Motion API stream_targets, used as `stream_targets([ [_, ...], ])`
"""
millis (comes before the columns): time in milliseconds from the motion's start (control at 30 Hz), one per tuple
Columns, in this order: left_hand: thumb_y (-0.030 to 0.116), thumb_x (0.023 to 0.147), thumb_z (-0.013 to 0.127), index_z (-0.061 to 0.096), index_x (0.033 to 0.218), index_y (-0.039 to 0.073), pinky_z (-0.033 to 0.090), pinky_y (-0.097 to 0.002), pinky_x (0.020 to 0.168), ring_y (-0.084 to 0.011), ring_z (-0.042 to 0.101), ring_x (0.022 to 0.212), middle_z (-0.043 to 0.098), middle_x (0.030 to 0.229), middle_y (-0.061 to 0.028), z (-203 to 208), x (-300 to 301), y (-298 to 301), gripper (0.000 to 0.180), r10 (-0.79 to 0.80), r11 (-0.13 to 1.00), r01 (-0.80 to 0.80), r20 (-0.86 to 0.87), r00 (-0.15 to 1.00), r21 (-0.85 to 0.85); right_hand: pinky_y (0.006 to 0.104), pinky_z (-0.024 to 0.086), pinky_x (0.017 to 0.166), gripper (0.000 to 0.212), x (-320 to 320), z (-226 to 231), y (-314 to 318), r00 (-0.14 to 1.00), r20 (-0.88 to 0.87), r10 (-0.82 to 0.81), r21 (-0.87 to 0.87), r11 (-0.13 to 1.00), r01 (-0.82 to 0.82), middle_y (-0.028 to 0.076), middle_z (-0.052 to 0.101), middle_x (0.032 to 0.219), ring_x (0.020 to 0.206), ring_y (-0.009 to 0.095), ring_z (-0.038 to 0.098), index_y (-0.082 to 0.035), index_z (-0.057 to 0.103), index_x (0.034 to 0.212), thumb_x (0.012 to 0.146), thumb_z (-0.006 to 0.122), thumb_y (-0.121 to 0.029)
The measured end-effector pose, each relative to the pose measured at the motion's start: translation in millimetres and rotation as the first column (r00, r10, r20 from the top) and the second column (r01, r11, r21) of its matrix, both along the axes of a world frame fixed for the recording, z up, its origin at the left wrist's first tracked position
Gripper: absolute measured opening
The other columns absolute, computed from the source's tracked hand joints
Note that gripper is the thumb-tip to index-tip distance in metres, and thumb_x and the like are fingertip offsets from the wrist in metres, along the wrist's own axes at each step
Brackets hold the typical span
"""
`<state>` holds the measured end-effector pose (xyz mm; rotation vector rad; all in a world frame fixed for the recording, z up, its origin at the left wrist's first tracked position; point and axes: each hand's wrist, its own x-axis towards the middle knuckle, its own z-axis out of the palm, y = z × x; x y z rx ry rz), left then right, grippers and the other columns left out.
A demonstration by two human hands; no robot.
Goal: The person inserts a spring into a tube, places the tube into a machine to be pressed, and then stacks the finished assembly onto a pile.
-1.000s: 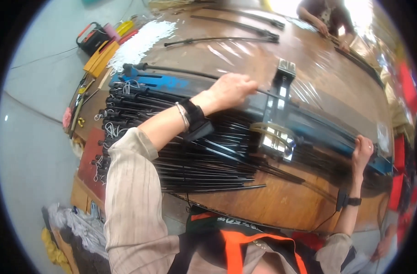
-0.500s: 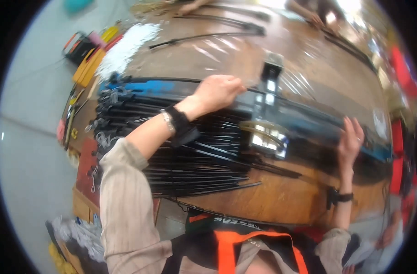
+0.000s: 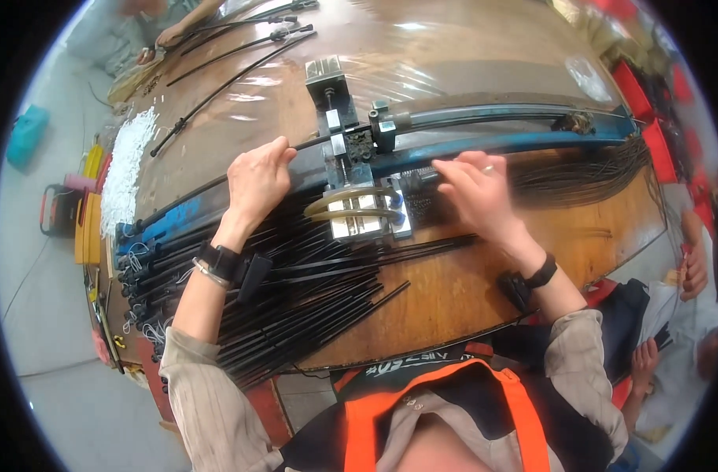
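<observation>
My left hand (image 3: 258, 179) is closed on a thin black rod (image 3: 305, 145), just left of a metal clamping machine (image 3: 345, 149). The rod runs along a long blue rail (image 3: 524, 148) and into the machine. To the machine's right, my right hand (image 3: 478, 193) hovers over the rail's near side, slightly blurred. Its fingers are bent and apart, with nothing visible in them. Curved yellowish tubes (image 3: 355, 203) cross the machine's near end. Many black rods (image 3: 296, 303) lie in a pile below my left hand, some with white cord loops at their left ends.
A bundle of thin dark rods (image 3: 587, 177) lies along the rail at right. White small pieces (image 3: 131, 169) are heaped at the table's left edge. More black rods (image 3: 233, 79) rest at the far left, near another person's hand (image 3: 170, 35). Red bins (image 3: 633, 90) line the right side.
The view has turned, so the machine and table appear further left. My right hand has come from far along the rail to beside the machine. My left hand stays on the rod.
</observation>
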<state>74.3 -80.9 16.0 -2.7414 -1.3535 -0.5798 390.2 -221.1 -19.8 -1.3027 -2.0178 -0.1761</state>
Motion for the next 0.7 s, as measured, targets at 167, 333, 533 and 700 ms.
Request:
stream_targets([
  [167,0.021,0.091,0.059,0.054,0.079,0.008,0.046,-0.0461,0.059,-0.036,0.062,0.069,0.062,0.072,-0.0129,-2.3,-2.9,-2.6,0.018,-0.039,0.995,0.035,0.048,0.998,0.09,0.037,0.043,0.072,0.027,-6.2,-10.5,-8.0,0.979,-0.185,0.084,-0.135,0.985,-0.11,0.01,0.061,0.085,0.083,0.027,0.058,-0.006,0.064,0.105,0.079,0.068,-0.002],
  [333,0.018,0.09,0.06,0.054,0.078,0.01,0.047,-0.0435,0.059,-0.0324,0.062,0.068,0.061,0.072,-0.0104,-20.7,2.0,10.1,0.015,-0.163,0.948,0.138,0.064,0.985,0.287,0.0378,0.043,0.065,0.024,-6.2,-22.4,12.4,0.917,-0.395,0.062,-0.183,0.972,-0.145,0.011,0.056,0.078,0.074,0.029,0.055,-0.004,0.063,0.1,0.078,0.071,-0.007],
  [533,0.019,0.089,0.062,0.058,0.088,0.015,0.046,-0.0388,0.068,-0.0256,0.062,0.075,0.062,0.078,-0.0058,-0.5,-63.2,58.2,0.006,-0.113,0.875,0.153,-0.114,0.987,0.459,0.0392,0.043,0.063,0.018,-4.2,-9.4,-44.3,0.995,0.06,0.083,-0.159,0.985,-0.072,0.009,0.054,0.075,0.072,0.027,0.054,-0.005,0.06,0.09,0.077,0.071,-0.01],
  [700,0.015,0.086,0.062,0.06,0.094,0.016,0.04,-0.0411,0.075,-0.024,0.059,0.08,0.061,0.083,-0.0038,-8.0,-48.5,8.8,0.008,0.026,0.732,0.049,-0.1,0.995,0.679,0.04,0.044,0.062,0.02,-11.0,-36.6,-71.2,0.962,0.256,0.092,-0.212,0.976,-0.037,0.007,0.057,0.079,0.074,0.026,0.057,-0.007,0.061,0.091,0.074,0.072,-0.009],
])
